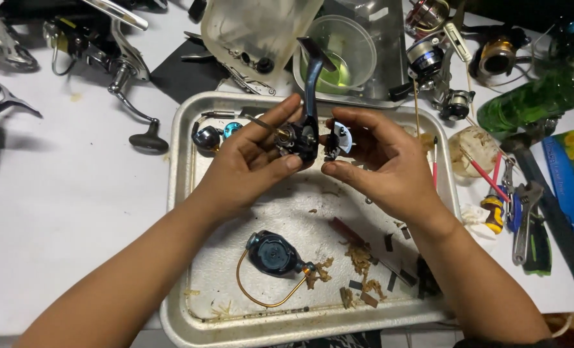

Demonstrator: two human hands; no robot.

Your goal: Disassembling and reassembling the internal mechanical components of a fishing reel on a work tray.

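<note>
Two bare hands meet over a white table (55, 212) crowded with fishing reels and tools, and right under them sits a dented metal tray (190, 193), smeared with old grease and littered with brown crumbs and dark scraps. On the tray floor, near its front edge, lies a blue-black rotor (275, 252) with a thin gold bail wire curving from it. Beyond the tray stands a cloudy plastic tub (338, 48) with green liquid in its bottom. Off to the right lie a green bottle (532, 96) and an adjustable wrench (524, 222). The left hand (248, 164) has its fingers closed around a dark reel body (300, 136), held above the tray's far half with its stem pointing up. The right hand (390, 164) pinches a small silver-and-black part (338, 138) just beside that body.
</note>
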